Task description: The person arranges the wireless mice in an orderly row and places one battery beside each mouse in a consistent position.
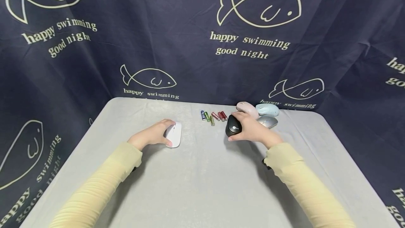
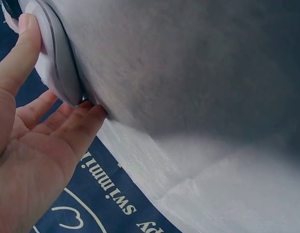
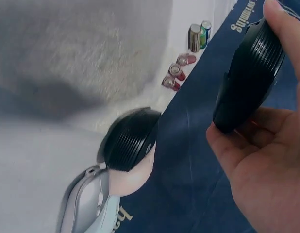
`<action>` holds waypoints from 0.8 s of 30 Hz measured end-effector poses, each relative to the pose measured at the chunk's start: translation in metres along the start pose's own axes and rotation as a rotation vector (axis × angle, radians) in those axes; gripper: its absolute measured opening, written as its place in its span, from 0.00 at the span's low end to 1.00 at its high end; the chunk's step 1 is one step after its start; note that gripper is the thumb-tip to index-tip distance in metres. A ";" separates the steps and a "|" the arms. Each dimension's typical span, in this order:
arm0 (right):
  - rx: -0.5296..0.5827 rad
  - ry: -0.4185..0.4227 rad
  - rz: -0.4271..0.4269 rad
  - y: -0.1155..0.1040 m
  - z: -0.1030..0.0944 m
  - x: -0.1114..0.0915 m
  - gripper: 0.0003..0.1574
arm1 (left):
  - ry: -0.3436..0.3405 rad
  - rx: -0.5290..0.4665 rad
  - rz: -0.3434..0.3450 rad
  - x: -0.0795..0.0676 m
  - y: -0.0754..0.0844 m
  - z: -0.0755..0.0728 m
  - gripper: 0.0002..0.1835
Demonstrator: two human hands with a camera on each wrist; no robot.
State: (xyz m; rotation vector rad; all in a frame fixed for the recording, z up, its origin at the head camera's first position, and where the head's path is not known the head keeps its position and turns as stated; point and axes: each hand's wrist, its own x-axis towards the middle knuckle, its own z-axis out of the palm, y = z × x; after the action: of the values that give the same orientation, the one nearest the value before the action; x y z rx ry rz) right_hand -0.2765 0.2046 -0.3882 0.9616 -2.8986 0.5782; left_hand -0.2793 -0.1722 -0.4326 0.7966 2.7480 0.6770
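Note:
On the left part of the table, my left hand (image 1: 154, 133) grips a white computer mouse (image 1: 175, 135) between thumb and fingers. In the left wrist view, the thumb lies on one side of the mouse (image 2: 58, 58) and the fingertips reach its lower end at the tabletop. My right hand (image 1: 251, 127) holds a black computer mouse (image 1: 233, 126) above the table, with thumb and fingers at opposite ends of it. A second black mouse (image 3: 133, 138) lies on the table in the right wrist view, largely hidden by the right hand in the head view.
Pink (image 1: 247, 109), light blue (image 1: 267, 109) and grey (image 1: 268, 121) mice sit together at the back right. Between the hands, near the back edge, lie several small batteries: blue (image 1: 203, 115), green (image 1: 207, 116) and red (image 1: 215, 116). A dark printed curtain (image 1: 196, 45) hangs behind the table (image 1: 196, 178).

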 end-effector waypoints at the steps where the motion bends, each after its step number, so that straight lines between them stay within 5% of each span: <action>1: 0.002 -0.003 -0.006 -0.001 0.002 0.001 0.61 | -0.001 0.002 -0.002 0.000 0.000 0.000 0.48; 24: 0.014 -0.116 -0.104 -0.019 0.040 0.025 0.65 | -0.017 0.025 -0.011 0.002 0.002 -0.001 0.48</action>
State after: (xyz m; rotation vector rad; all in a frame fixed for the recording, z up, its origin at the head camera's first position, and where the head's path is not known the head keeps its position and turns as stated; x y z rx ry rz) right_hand -0.2824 0.1623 -0.4158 1.1769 -2.9249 0.5539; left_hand -0.2803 -0.1703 -0.4307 0.7874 2.7490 0.6324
